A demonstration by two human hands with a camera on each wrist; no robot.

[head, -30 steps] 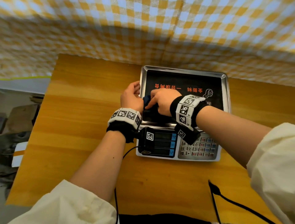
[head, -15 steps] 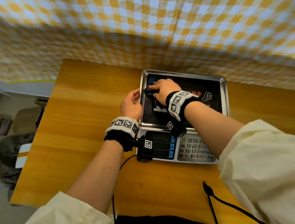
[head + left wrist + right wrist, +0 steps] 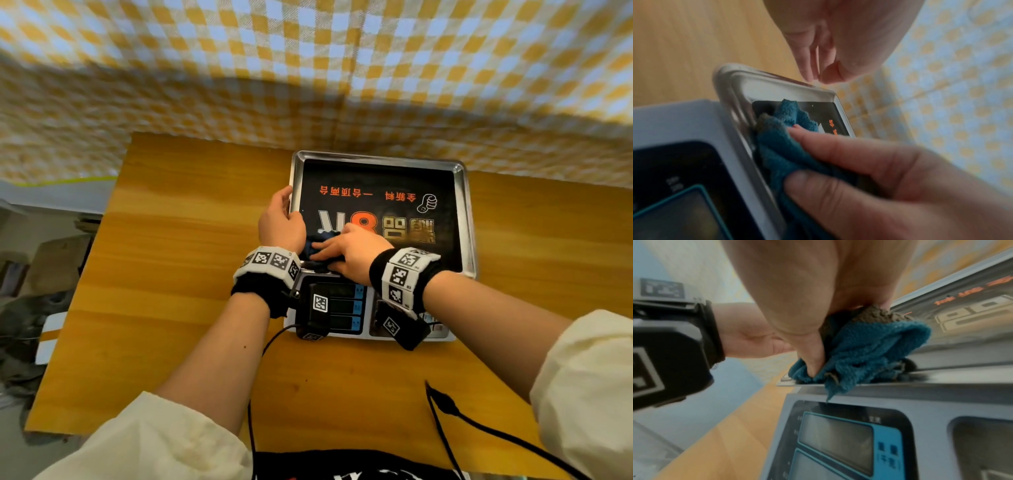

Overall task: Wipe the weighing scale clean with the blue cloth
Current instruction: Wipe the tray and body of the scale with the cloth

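The weighing scale stands on the wooden table, its steel tray lined with a black printed sheet. My right hand grips the bunched blue cloth and presses it into the tray's near-left corner. In the right wrist view the cloth hangs over the tray's front rim, with my thumb and fingers curled around it. My left hand rests against the tray's left rim with fairly straight fingers and holds nothing. The left wrist view shows the cloth under my right hand's fingers.
The scale's display and keypad face me, partly hidden by the wrist cameras. Black cables lie on the table near its front edge. A yellow checked cloth covers the wall behind. Clutter lies beyond the table's left edge.
My right hand has drawn the cloth back from the tray's far-left corner to its near-left corner. My left hand has stayed at the left rim.
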